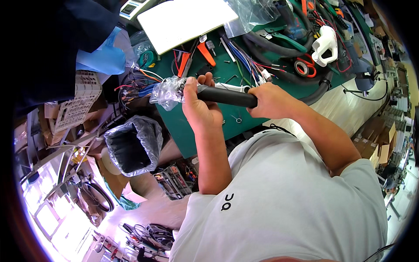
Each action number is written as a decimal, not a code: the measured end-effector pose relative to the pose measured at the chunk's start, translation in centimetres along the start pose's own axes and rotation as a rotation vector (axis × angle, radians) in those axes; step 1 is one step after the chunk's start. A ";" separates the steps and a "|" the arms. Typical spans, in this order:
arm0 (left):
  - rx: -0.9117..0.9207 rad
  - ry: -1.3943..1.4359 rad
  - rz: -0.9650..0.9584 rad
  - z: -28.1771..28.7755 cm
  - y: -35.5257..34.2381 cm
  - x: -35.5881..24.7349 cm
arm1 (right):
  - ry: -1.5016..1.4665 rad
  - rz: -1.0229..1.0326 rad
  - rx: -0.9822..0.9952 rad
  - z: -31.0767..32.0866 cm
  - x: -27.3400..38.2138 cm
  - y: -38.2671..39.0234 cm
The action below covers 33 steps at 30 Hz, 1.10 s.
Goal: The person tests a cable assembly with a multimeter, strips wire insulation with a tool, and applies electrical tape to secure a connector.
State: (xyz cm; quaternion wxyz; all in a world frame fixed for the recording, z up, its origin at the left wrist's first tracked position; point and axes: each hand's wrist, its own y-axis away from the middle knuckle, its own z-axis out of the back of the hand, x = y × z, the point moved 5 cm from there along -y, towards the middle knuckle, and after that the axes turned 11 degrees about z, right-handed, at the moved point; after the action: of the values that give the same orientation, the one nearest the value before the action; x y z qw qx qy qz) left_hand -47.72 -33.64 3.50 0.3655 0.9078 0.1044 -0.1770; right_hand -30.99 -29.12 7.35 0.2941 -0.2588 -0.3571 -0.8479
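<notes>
A thick black cable (pixel 227 96) spans the space between my two hands above the green mat. My left hand (pixel 201 102) is closed round it close to its left end, thumb up and fingertips showing behind. Crumpled clear plastic (pixel 168 92) wraps the cable just left of that hand. Beyond the plastic, loose coloured wires (pixel 139 83) fan out. My right hand (pixel 273 100) grips the cable farther right, with its fingers partly hidden. A white handle-like piece (pixel 233 87) lies behind the cable, and a bundle of coloured wires (pixel 246 61) ends near my right hand.
On the green mat (pixel 187 131) lie orange-handled pliers (pixel 206 53), red scissors (pixel 308 70), a white charging-gun housing (pixel 325 46) and a white sheet (pixel 185 22). A lined bin (pixel 133 146) stands left of the table. A dark-clothed person (pixel 56 56) is at the upper left.
</notes>
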 end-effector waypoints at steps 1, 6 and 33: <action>-0.018 -0.012 0.013 0.2 -0.2 -0.1 | 0.024 -0.017 0.005 -0.2 -0.1 -0.1; 0.019 -0.135 0.090 1.9 -1.5 -0.3 | 0.054 -0.023 0.007 -0.8 -0.4 -0.6; 0.023 -1.240 0.001 10.7 -0.3 -5.6 | 0.036 -0.296 -0.830 -5.7 -7.4 17.3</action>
State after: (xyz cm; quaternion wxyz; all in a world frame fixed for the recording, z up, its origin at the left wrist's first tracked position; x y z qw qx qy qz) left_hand -55.51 -41.26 -1.59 0.3485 0.6398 -0.1296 -0.6726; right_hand -15.37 -41.00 6.88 0.0466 -0.2864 -0.0144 -0.9569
